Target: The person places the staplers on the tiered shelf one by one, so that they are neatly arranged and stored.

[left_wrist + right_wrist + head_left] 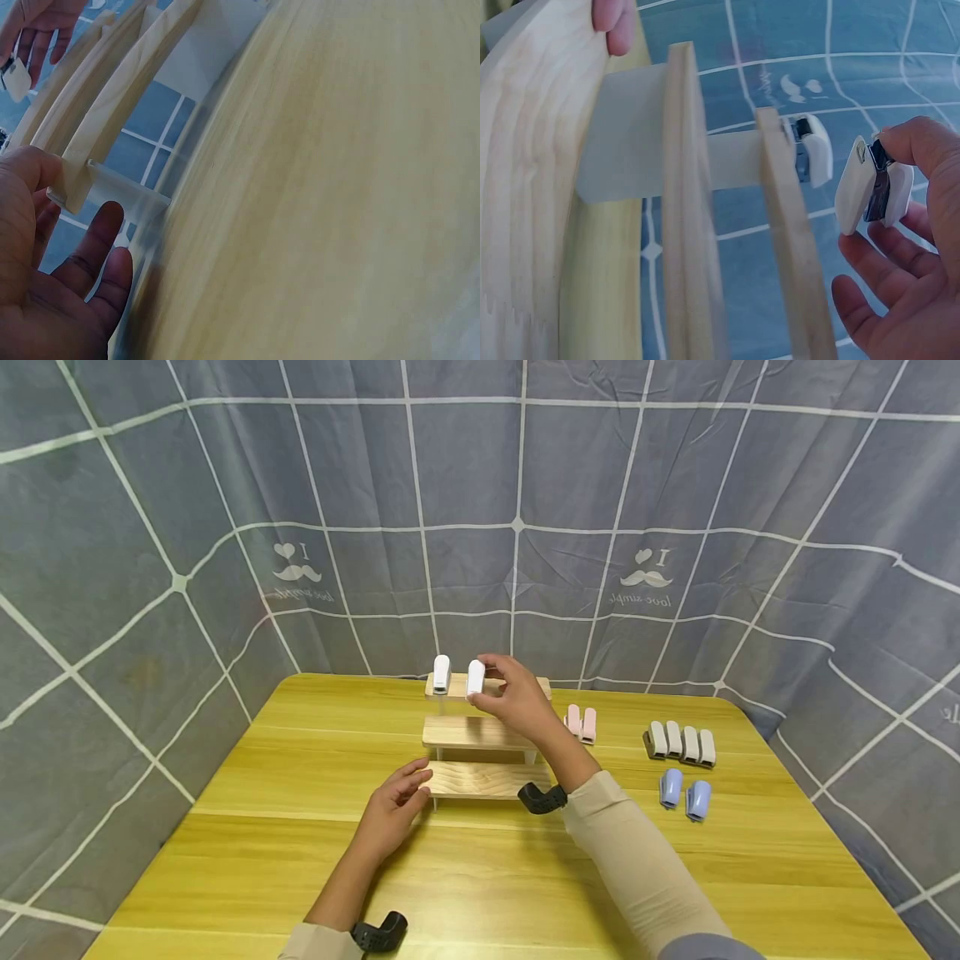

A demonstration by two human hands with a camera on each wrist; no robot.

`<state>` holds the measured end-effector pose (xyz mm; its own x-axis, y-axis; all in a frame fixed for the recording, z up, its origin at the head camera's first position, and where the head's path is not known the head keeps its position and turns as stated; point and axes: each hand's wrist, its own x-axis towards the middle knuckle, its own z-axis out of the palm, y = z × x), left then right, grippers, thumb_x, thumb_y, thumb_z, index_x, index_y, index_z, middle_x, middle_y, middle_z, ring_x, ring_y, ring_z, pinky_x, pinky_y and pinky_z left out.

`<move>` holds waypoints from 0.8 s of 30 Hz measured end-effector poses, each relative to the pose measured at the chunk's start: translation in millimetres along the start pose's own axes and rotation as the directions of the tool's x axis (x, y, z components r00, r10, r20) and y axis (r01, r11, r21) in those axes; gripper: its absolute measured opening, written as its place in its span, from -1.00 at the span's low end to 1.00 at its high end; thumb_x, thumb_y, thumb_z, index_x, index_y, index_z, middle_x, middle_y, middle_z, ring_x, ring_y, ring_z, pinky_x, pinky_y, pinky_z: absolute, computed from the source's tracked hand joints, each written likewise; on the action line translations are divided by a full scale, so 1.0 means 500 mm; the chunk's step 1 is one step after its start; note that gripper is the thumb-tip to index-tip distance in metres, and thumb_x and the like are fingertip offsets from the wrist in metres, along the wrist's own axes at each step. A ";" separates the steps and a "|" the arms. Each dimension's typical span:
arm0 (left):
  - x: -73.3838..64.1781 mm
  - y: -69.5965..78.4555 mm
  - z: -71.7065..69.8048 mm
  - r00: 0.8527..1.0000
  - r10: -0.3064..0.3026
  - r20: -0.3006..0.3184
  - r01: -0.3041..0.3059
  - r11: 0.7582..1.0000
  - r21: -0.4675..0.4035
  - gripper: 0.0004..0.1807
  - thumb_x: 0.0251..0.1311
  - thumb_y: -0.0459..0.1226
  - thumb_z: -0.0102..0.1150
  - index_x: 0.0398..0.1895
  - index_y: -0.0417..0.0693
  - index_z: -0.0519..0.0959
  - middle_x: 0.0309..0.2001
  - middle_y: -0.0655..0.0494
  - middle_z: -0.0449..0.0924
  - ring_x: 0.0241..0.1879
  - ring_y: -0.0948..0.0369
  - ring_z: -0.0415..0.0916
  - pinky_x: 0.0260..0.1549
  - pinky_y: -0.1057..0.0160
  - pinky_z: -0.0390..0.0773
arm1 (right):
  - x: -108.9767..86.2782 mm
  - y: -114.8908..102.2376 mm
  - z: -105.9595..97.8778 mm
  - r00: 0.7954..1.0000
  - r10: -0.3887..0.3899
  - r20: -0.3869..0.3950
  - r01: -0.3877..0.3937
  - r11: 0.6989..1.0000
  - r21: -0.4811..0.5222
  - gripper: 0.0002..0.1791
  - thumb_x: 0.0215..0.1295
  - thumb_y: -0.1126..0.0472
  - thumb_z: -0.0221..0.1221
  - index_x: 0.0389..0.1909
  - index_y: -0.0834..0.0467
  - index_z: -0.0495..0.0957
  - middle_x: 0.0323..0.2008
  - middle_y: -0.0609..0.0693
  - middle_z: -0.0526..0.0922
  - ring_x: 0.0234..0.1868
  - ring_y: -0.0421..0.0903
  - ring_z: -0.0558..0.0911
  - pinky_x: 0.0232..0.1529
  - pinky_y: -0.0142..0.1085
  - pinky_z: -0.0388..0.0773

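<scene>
A three-step wooden stand (480, 779) with pale boards stands towards the back of the table. My right hand (519, 697) pinches a white mini stapler (476, 678) between thumb and fingers at the top step; its metal middle shows in the right wrist view, with a gap between it and the top board (795, 240). Another white mini stapler (442, 674) sits on the left end of that step. My left hand (393, 806) touches the left end of the lowest step with its fingertips, the other fingers loose beside the support (127, 187).
Right of the stand lie two pink mini staplers (588, 725), partly behind my right forearm. Farther right are a row of several off-white ones (690, 744) and two blue ones (697, 801). A grey checked curtain (480, 568) hangs behind the table (315, 835).
</scene>
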<state>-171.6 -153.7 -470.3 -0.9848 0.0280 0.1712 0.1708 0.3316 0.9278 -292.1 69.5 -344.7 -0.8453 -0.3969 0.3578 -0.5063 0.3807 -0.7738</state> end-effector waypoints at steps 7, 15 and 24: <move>0.001 -0.002 0.000 1.000 0.005 0.002 -0.005 1.000 -0.005 -0.65 0.41 -0.31 0.14 0.21 -0.19 0.58 0.37 0.18 0.39 0.17 0.10 0.49 0.01 0.24 0.52 | 0.023 0.005 0.010 0.999 0.036 0.016 -0.036 0.999 0.005 -0.31 0.18 0.17 0.41 0.32 0.22 0.41 0.14 0.03 0.50 0.17 0.00 0.55 0.05 -0.17 0.56; 0.002 0.001 0.000 1.000 0.004 0.008 -0.003 1.000 -0.017 -0.66 0.40 -0.32 0.15 0.20 -0.18 0.59 0.37 0.18 0.39 0.19 0.11 0.48 0.04 0.20 0.52 | 0.048 0.021 0.010 0.997 0.070 0.044 -0.070 0.998 0.003 -0.32 0.18 0.17 0.41 0.30 0.21 0.41 0.12 0.03 0.50 0.16 -0.01 0.56 0.09 -0.16 0.54; 0.003 0.001 0.002 1.000 0.009 -0.007 -0.009 1.000 0.001 -0.67 0.39 -0.34 0.15 0.18 -0.18 0.60 0.35 0.17 0.42 0.17 0.11 0.50 0.02 0.21 0.53 | 0.060 0.023 0.014 0.996 0.062 0.058 -0.062 0.998 -0.002 -0.35 0.22 0.21 0.38 0.31 0.20 0.40 0.16 0.06 0.51 0.19 -0.01 0.55 0.09 -0.17 0.54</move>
<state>-172.8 -152.6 -469.8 -0.9831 0.0244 0.1816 0.1792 0.3324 0.9259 -322.2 55.9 -346.5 -0.8638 -0.4204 0.2777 -0.4529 0.4067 -0.7934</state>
